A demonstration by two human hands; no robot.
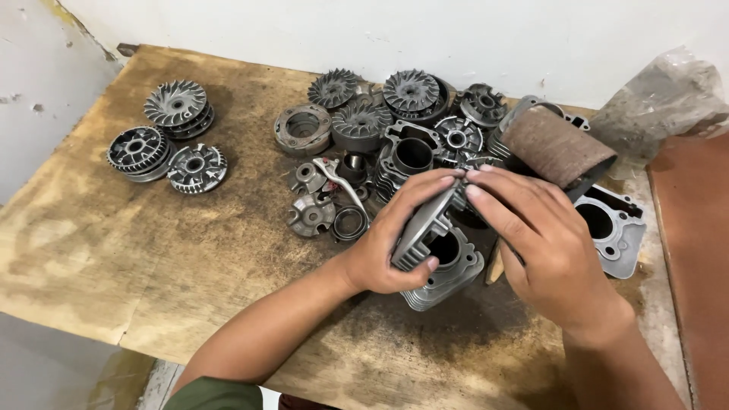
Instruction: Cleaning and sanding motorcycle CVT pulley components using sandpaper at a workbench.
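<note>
Head view: finned cylinder [425,228] gripped in left hand [395,235], right hand [531,235] w/ sandpaper [558,144].

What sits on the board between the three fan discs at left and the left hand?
In the head view, a silver lever, small hubs and a dark ring lie between the fan discs and left hand.

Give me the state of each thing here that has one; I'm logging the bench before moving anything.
Left hand: gripping a finned metal part, tilted on edge.
Right hand: fingertips on that part, sandpaper roll curled above it.
Finned cylinder: on the wooden table, bore up, under both hands.
Cylinder block: flat, bore up.
Three fan discs: apart at left, stacked.
Brake lever: lying in the pile.
</note>
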